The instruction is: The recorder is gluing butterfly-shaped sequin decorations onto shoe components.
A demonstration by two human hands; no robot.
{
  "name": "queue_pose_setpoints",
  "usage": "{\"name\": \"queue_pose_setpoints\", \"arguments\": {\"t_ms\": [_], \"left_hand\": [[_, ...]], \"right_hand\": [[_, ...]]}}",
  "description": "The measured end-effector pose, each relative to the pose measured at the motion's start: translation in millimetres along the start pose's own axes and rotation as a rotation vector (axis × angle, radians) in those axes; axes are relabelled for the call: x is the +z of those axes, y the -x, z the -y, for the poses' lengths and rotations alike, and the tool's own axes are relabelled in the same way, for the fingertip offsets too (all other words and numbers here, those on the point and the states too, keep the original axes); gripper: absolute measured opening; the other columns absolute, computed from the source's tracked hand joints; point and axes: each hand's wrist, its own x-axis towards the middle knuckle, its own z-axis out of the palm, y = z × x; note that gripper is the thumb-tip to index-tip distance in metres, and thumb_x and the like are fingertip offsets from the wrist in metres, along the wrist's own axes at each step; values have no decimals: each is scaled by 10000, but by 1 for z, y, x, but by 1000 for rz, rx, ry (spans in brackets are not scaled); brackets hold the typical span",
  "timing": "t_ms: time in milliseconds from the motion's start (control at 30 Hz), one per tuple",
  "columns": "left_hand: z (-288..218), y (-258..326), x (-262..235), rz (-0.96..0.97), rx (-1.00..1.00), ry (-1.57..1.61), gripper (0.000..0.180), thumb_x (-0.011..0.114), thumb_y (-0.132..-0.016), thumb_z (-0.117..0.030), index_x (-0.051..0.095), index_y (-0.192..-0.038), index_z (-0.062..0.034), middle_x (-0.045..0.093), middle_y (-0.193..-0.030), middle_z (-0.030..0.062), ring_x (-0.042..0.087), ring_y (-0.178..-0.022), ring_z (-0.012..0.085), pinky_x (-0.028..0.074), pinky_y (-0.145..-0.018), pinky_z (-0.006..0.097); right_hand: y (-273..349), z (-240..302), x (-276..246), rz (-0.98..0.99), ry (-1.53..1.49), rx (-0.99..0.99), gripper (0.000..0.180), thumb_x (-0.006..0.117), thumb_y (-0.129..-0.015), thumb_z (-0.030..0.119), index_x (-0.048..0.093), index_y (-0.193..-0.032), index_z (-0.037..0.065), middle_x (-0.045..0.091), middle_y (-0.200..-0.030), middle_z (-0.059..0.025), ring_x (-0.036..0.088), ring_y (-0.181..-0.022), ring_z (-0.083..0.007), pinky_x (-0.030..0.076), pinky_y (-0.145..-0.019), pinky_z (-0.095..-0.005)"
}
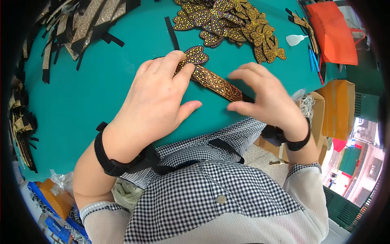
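A band (217, 82) covered in copper and gold beads lies slantwise on the green table, its black end beneath my right hand. At its upper left end sits a bow-shaped piece (197, 55) studded with gold and purple. Fingertips of my left hand (156, 91) rest on this bow, partly hiding it, while the thumb is spread away over the table. My right hand (262, 95) is open, slightly blurred, thumb and fingers apart around the band's right end. Beyond the left hand, a black strip (171, 33) sticks up from near the bow.
Studded bows (227, 22) are piled at the far middle, with glittery black-edged strips (87, 30) far left. A white squeeze bottle (295, 39), blue pens (313, 60) and a red bag (333, 34) are at right. Cardboard boxes (338, 107) stand beside the table.
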Motion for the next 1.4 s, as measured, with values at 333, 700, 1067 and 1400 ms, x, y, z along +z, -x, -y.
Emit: {"name": "queue_pose_setpoints", "arguments": {"t_ms": [333,700,1067,1400], "left_hand": [[-3,-2,-18,-85,46,-37,445,732,-651,-189,585,-1050,-60,535,-1082,100,486,-1026,295,383,-888,370],[-8,45,-56,-139,-336,-38,542,785,-608,-209,573,-1079,-44,598,-938,87,548,-849,235,455,-735,325],[-24,85,-50,-414,-470,-249,415,714,-689,-178,553,-1043,-31,609,-876,109,587,-778,269,477,-673,341],[38,156,-154,-610,-716,-430,330,684,-701,-176,622,-997,-43,639,-859,124,617,-729,243,502,-694,325]], "right_hand": [[1,5,16,63,-168,239,314,683,-685,150,549,-935,13,558,-887,-123,579,-806,-287,472,-704,-360],[6,18,27,-264,-192,95,337,707,-651,98,529,-926,15,566,-834,-116,577,-745,-275,478,-636,-341],[-11,69,36,-277,-243,30,366,737,-632,65,530,-932,30,533,-799,-75,464,-581,-163,397,-482,-262],[-33,75,59,-158,-543,0,538,752,-667,176,514,-1123,19,565,-932,-60,446,-632,-113,370,-540,-227]]}}
